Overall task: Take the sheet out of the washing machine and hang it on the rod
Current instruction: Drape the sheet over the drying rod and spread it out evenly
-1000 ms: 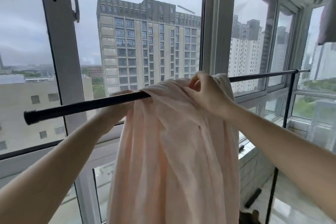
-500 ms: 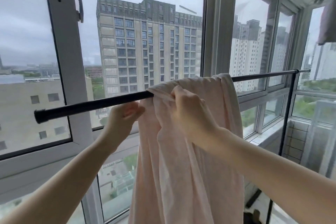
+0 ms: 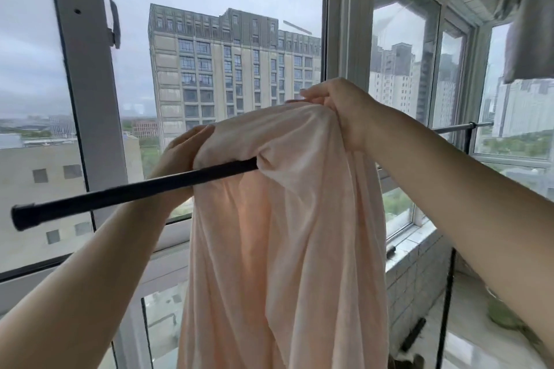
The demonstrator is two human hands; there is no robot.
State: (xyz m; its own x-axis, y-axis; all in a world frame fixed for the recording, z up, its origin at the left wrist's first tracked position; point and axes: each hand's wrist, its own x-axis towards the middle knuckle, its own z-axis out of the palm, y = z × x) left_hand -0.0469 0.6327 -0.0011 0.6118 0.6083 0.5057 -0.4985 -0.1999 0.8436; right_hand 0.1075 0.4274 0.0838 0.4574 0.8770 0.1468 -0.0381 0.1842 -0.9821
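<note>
While the pale pink sheet (image 3: 281, 234) hangs draped over the black rod (image 3: 135, 192), the right hand (image 3: 341, 111) grips its bunched top edge, fingers curled, lifted above the rod. The left hand (image 3: 177, 156) reaches behind the rod, fingers curled onto the sheet's left fold.

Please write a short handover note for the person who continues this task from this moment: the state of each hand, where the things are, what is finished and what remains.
Right hand: grips the top fold of the pink sheet, raised above the rod.
Left hand: behind the rod, holds the sheet's left edge.
Sheet: draped over the black rod in a bunch, the long part hanging down in front.
Done: the sheet is out of the machine and over the rod.
Left: lower the lifted fold and spread the sheet along the rod, probably toward its free left end.
</note>
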